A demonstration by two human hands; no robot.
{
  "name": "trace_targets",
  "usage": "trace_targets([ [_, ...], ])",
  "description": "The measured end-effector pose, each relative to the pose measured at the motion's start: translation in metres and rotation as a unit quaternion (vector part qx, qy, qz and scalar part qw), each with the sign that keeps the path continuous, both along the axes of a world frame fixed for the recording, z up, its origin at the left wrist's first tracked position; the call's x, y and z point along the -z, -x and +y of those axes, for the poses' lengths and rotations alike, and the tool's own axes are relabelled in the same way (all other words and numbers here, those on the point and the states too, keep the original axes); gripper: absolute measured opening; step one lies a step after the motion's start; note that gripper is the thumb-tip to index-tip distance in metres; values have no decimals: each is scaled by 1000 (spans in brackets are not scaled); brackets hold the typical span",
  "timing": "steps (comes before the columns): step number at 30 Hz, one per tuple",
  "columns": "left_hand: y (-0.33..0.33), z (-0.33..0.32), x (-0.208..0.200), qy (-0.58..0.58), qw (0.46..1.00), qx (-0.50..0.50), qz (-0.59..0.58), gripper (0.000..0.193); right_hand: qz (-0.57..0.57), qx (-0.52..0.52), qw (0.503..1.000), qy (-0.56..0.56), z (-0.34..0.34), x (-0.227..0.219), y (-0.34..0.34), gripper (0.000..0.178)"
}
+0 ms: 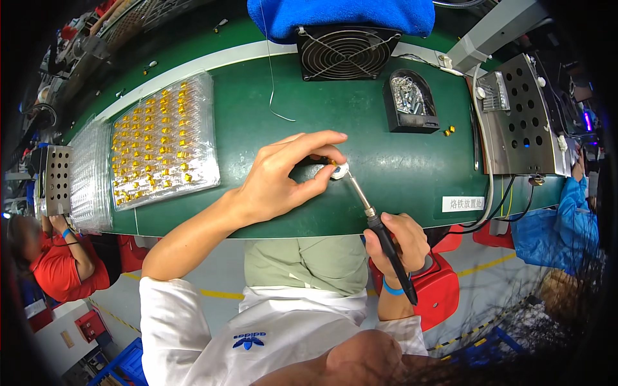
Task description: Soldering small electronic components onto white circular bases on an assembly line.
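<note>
My left hand (273, 177) is closed in a pinch on a small white round part (339, 171) just above the green tabletop. Something dark and something yellow show between those fingertips, partly hidden by them. Gripped in my right hand (407, 243) is a soldering iron (382, 233) with a black handle. Its metal shaft slants up and to the left, and the tip meets or nearly meets the white part; I cannot tell whether they touch. A thin wire (271, 83) hangs down from above, its bent end over the table beyond my left hand.
A clear plastic tray (211, 168) of small yellow parts lies left. At the back stands a black fan (347, 55); right of it, a black bin (412, 123) of metal pieces, with loose yellow parts (449, 131) beside it. A perforated metal box (524, 122) and cables border the right. People work on both sides.
</note>
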State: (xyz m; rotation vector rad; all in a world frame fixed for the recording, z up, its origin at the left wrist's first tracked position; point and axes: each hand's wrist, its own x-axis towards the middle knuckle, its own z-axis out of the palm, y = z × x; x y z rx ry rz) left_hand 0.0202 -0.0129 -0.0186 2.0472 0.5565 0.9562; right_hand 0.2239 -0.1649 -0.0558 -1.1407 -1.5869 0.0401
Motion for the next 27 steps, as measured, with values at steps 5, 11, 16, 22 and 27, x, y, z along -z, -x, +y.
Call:
trace_targets([
  [5, 10, -4, -8, -70, 997, -5, 29, 39, 158, 73, 983, 58, -18, 19, 10, 33],
  [11, 47, 25, -40, -86, 993, -53, 68, 22, 168, 69, 982, 46, 6, -1, 13, 45],
  [16, 81, 139, -73, -115, 968, -177, 140, 22, 144, 88, 984, 55, 13, -1, 12, 44],
  [22, 46, 250, -21, -148, 933, -149, 292, 39, 153, 102, 979, 93, 14, 1, 16, 39],
  [27, 1, 286, 44, -124, 964, -98, 212, 25, 102, 78, 989, 68, 17, 8, 16, 40],
])
